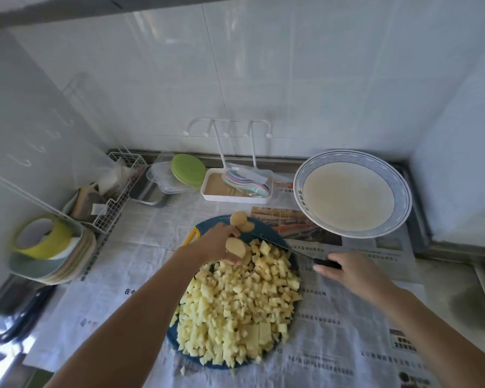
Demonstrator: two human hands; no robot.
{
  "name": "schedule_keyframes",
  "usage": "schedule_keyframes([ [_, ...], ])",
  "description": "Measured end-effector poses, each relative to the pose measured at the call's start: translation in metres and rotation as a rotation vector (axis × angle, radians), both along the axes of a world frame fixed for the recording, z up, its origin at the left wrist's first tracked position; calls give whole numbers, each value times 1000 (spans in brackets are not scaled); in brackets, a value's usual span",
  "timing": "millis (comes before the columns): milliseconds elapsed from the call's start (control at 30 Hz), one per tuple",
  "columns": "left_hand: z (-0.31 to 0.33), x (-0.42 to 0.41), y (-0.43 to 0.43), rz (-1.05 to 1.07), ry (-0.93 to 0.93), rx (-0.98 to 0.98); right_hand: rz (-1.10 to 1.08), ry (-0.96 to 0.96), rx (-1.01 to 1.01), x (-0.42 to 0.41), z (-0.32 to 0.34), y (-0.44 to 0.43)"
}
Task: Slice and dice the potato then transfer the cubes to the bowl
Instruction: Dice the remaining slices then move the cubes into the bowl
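A blue cutting board [177,338] lies on newspaper, heaped with several pale yellow potato cubes [235,306]. My left hand [216,245] holds a peeled potato piece [235,247] above the board's far end. Two more peeled potato pieces [242,222] sit at the board's far edge. My right hand [350,271] grips the black handle of a knife [286,247]; its blade points left toward the held piece. A wide white bowl [401,197] with a blue rim stands at the back right, tilted, with nothing in it.
Newspaper [347,331] covers the counter. A white tray with pastel spoons [237,184], green lids on a clear box [186,169], a wire basket [115,200] and a stack of plates [51,250] line the back and left. White tiled walls close in behind.
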State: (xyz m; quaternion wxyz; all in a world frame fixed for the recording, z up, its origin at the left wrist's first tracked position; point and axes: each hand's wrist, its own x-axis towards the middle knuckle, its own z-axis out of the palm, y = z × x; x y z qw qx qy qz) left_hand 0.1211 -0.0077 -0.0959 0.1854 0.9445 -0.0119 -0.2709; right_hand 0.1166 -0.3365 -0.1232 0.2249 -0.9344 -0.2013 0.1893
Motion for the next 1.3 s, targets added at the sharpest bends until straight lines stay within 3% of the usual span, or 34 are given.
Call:
schedule_keyframes([
  [267,10,10,-17,-88,122,234,-4,-9,28,-7,-5,4],
  [600,12,19,-13,-149,125,310,2,3,53,-1,-5,4],
  [867,28,14,13,-24,27,1,-1,36,87,-2,-2,2],
  [1133,43,-15,34,117,-226,-200,41,40,59,-1,2,9],
  [1300,45,-31,40,261,-227,-331,-37,-2,66,-7,10,24],
])
